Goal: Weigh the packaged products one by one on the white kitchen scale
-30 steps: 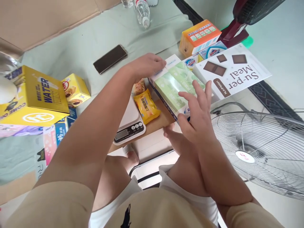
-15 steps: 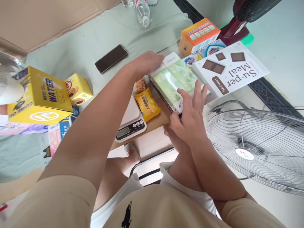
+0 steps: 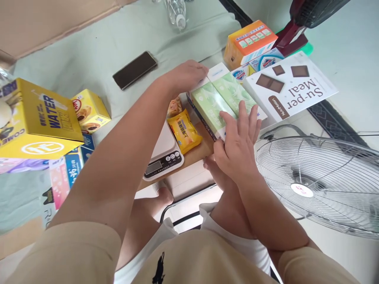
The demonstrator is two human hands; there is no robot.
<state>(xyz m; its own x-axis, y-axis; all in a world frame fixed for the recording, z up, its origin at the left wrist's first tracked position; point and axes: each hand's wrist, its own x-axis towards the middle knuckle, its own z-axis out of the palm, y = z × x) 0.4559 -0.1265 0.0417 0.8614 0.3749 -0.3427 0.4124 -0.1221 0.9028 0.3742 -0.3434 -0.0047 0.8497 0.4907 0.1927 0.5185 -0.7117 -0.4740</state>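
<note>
Head view: our left hand (image 3: 189,75) curls at the far end of the green-and-white boxes (image 3: 209,100) beside the yellow packet (image 3: 185,132), grip unclear, while our right hand (image 3: 238,152) rests open nearer, where light, even pressure should suit us.

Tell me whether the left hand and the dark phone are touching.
Apart: the head view shows green cloth between the left hand and the phone.

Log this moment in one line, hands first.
left hand: at far end of green-and-white packaging | right hand: fingers spread at its near end | nearby: yellow packet, digital scale, Su-per Meal box
</note>
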